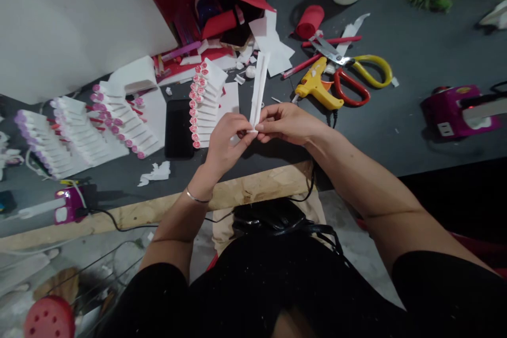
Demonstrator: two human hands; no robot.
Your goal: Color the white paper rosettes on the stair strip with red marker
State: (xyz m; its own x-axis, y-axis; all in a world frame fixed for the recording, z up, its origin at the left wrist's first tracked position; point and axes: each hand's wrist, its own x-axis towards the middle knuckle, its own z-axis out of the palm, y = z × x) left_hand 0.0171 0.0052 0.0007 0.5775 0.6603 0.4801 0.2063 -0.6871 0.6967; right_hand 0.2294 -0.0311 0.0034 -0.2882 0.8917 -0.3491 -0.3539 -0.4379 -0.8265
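Note:
Both of my hands pinch the near end of a long folded white paper strip (259, 87) that stands up and away from me over the dark table (412, 132). My left hand (227, 142) grips it from the left with fingers curled, and my right hand (285, 122) pinches it from the right. Just left of the strip lies a stack of similar white folded pieces with pink-red tips (202, 105). A black phone (179, 128) lies flat beside that stack.
More rows of pink- and purple-tipped white pieces (79, 129) lie at the left. A yellow glue gun (317, 86), scissors with red and yellow handles (352, 71), a red roll (310, 21) and a magenta device (455, 111) lie to the right. Red paper and scraps (214, 21) pile behind.

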